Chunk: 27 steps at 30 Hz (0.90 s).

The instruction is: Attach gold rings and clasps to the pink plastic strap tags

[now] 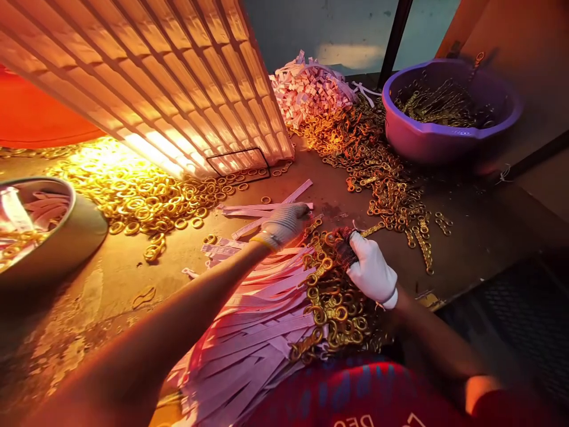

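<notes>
My left hand, in a white glove, reaches forward with its fingers curled down onto a loose white strip on the table. My right hand, also gloved, is closed around a bunch of gold rings and clasps and pinches a gold clasp that sticks out toward the right. A thick fan of finished white strips with gold rings at their ends lies over my lap under both arms.
A heap of loose gold rings covers the left of the table. Gold clasps are scattered to the right. A purple basin holds more clasps. A bundle of white strips lies at the back. A metal bowl stands left beside a ribbed panel.
</notes>
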### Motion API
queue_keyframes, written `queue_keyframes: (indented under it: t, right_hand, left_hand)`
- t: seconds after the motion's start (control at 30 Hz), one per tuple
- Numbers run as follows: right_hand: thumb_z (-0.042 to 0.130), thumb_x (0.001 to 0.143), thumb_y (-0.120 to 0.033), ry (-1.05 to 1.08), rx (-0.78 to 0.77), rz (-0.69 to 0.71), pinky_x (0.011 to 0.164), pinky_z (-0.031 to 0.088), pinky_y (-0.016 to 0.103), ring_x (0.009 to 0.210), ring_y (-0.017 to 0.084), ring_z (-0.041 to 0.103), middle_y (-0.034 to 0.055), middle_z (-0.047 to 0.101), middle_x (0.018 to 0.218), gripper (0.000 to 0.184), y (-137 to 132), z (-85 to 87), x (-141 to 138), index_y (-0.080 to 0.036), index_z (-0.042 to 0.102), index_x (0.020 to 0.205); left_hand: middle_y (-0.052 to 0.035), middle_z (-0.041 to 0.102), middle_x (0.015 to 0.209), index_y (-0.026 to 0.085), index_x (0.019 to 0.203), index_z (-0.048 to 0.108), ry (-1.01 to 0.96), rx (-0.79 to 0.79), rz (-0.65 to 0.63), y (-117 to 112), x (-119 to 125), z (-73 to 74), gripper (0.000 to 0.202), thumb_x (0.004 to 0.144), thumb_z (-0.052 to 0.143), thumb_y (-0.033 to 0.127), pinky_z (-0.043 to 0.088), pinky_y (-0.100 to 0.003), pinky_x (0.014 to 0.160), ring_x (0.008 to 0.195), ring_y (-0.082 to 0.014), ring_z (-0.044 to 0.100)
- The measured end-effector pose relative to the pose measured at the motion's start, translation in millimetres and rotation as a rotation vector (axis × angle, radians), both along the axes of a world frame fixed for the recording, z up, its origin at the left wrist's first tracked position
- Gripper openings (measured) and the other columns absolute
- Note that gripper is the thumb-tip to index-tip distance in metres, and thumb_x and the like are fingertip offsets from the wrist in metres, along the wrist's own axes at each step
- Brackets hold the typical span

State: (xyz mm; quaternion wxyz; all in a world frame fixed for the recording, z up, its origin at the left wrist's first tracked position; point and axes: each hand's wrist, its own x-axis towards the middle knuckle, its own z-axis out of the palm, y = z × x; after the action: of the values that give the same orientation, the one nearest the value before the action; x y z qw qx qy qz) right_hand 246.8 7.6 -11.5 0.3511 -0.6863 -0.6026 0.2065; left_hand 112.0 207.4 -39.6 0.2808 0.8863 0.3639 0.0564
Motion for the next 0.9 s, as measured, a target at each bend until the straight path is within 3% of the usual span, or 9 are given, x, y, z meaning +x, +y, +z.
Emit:
queue_keyframes:
  t: [0.1, 0.2, 0.33, 0.47, 0.53, 0.63, 0.7, 0.8, 0.9]
  right_hand:
    - [0.048, 0.083, -0.008, -0.107, 0.053, 0.066, 0.085, 0.05, 0.031, 0.093, 0.023, 0.065, 0.0076, 0.071, 0.099, 0.033, 6.9, 10.5, -3.1, -0.02, 0.061, 0.111]
    - [0.049, 0.081, -0.008, -0.237, 0.058, 0.179, 0.079, 0.049, 0.03, 0.089, 0.023, 0.065, 0.0081, 0.07, 0.096, 0.027, 15.3, 24.5, -16.9, -0.019, 0.062, 0.102]
    - [0.054, 0.076, -0.01, -0.503, -0.015, 0.233, 0.069, 0.047, 0.03, 0.079, 0.024, 0.064, 0.0085, 0.069, 0.085, 0.021, 19.3, 42.9, -42.7, -0.019, 0.063, 0.093]
    - [0.053, 0.08, -0.012, -0.673, 0.011, 0.294, 0.065, 0.046, 0.033, 0.077, 0.026, 0.063, 0.012, 0.068, 0.087, 0.019, 13.2, 44.4, -57.6, -0.018, 0.065, 0.093]
    - [0.052, 0.081, -0.011, -0.705, 0.019, 0.325, 0.065, 0.047, 0.035, 0.078, 0.027, 0.063, 0.0143, 0.068, 0.092, 0.02, 10.4, 39.2, -59.7, -0.017, 0.066, 0.094]
    - [0.051, 0.081, -0.01, -0.723, -0.016, 0.352, 0.07, 0.049, 0.037, 0.083, 0.029, 0.064, 0.0165, 0.068, 0.098, 0.022, 8.0, 33.2, -61.2, -0.015, 0.066, 0.097]
    - [0.053, 0.079, -0.008, -0.718, -0.043, 0.343, 0.074, 0.05, 0.037, 0.085, 0.028, 0.064, 0.0164, 0.068, 0.101, 0.024, 6.5, 34.3, -62.7, -0.015, 0.065, 0.1]
    - [0.056, 0.077, -0.007, -0.709, -0.076, 0.341, 0.074, 0.05, 0.033, 0.084, 0.026, 0.065, 0.014, 0.068, 0.098, 0.026, 3.2, 41.9, -64.1, -0.016, 0.062, 0.101]
    - [0.058, 0.079, -0.009, -0.693, -0.148, 0.392, 0.07, 0.048, 0.028, 0.081, 0.023, 0.066, 0.0105, 0.07, 0.09, 0.025, 1.6, 46.8, -62.9, -0.017, 0.061, 0.102]
  left_hand:
    - [-0.0003, 0.058, 0.057, 0.015, 0.094, 0.064, -0.071, -0.225, 0.072, -21.5, -33.7, 33.6, 0.032, 0.095, 0.044, 0.04, 0.034, -0.023, 0.046, 0.045, -0.0123, 0.046]
    - [0.0039, 0.05, 0.054, 0.018, 0.09, 0.062, -0.321, -0.665, 0.229, -57.1, -65.1, 62.6, 0.032, 0.091, 0.055, 0.049, 0.024, -0.02, 0.04, 0.041, -0.0082, 0.038]
    - [0.0051, 0.046, 0.055, 0.02, 0.072, 0.052, -0.519, -0.762, 0.373, -105.7, -83.6, 80.8, 0.037, 0.089, 0.06, 0.051, 0.023, -0.019, 0.037, 0.041, -0.0068, 0.037]
    - [0.0061, 0.04, 0.044, 0.021, 0.063, 0.045, -0.432, -0.614, 0.308, -129.6, -87.3, 81.0, 0.042, 0.095, 0.05, 0.048, 0.025, -0.021, 0.038, 0.037, -0.0084, 0.034]
    - [0.0024, 0.053, 0.049, 0.02, 0.064, 0.051, -0.38, -0.42, 0.226, -133.0, -89.0, 75.7, 0.036, 0.093, 0.054, 0.041, 0.035, -0.022, 0.046, 0.044, -0.0106, 0.047]
    - [-0.0042, 0.072, 0.076, 0.02, 0.075, 0.064, -0.358, -0.213, 0.11, -133.6, -92.8, 64.1, 0.018, 0.086, 0.061, 0.034, 0.044, -0.024, 0.063, 0.067, -0.016, 0.062]
    - [-0.0035, 0.071, 0.072, 0.02, 0.076, 0.065, -0.344, -0.249, 0.108, -133.9, -96.4, 57.3, 0.02, 0.086, 0.06, 0.035, 0.042, -0.024, 0.06, 0.063, -0.0155, 0.06]
    - [0.0029, 0.052, 0.05, 0.019, 0.068, 0.058, -0.365, -0.447, 0.231, -137.9, -101.9, 52.9, 0.033, 0.09, 0.055, 0.044, 0.034, -0.022, 0.047, 0.045, -0.0113, 0.045]
    - [0.005, 0.047, 0.05, 0.019, 0.069, 0.057, -0.431, -0.518, 0.326, -145.9, -104.4, 53.3, 0.036, 0.092, 0.053, 0.046, 0.031, -0.021, 0.045, 0.045, -0.0097, 0.041]
